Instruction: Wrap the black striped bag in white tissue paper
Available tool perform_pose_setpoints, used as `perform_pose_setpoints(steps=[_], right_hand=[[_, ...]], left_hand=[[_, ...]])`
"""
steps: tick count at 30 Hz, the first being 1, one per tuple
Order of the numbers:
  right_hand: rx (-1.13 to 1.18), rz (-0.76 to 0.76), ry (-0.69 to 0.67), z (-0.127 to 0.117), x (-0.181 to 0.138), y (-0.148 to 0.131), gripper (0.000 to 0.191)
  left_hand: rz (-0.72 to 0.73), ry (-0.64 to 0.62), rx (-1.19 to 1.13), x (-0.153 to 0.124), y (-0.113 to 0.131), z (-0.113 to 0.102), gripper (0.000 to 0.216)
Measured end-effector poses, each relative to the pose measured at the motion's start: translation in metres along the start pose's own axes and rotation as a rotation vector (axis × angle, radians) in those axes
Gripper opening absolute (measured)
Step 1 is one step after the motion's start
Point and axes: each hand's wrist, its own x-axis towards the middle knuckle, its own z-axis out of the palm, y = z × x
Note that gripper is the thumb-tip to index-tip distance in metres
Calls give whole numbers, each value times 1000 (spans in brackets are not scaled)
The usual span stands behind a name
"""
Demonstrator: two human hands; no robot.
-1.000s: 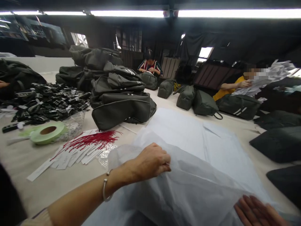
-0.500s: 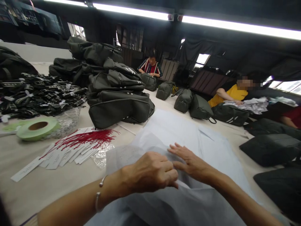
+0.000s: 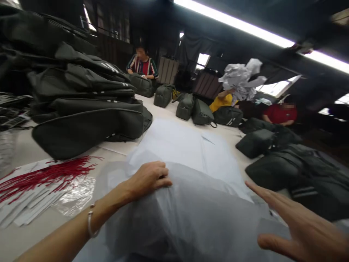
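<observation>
Left hand [image 3: 148, 178]: fingers curled, gripping a raised fold of the paper [image 3: 191, 214] | Right hand [image 3: 300, 227]: open, fingers spread, held nothing; hovered by the paper's right edge | Paper: lay on the table [image 3: 35, 236], heaped at the near side | Surroundings: bags [image 3: 81, 112] stacked left; red cords [image 3: 46, 174] near the left forearm
</observation>
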Motion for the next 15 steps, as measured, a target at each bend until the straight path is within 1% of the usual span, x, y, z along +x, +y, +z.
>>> perform_pose_setpoints(steps=[1,2,4,6,7,9,10,12,15], right_hand=[[-12,38,43,7,-16,9,97],[8,78,57,13,-26,15,95],[145,166,21,19,-30,22,89],[368,223,-82,19,-19,23,77],[491,218,-157,17,-12,23,65],[714,160,-309,16,4,24,38],[799,127,-355,17,12,26,31],[903,84,-371,25,25,31,32],[905,68,-322,49,45,43,34]], left_hand=[[-9,-12,-25,0,-1,0,35],[-18,-22,-43,1,-2,0,35],[-43,-38,-59,2,-3,-2,35],[-70,-49,-48,3,-2,-4,36],[-78,-52,-38,3,-1,-5,36],[-80,-61,-14,3,1,-8,35],[-84,-63,6,3,1,-8,34],[-118,-65,69,1,3,-9,33],[-231,-70,197,1,4,-9,36]])
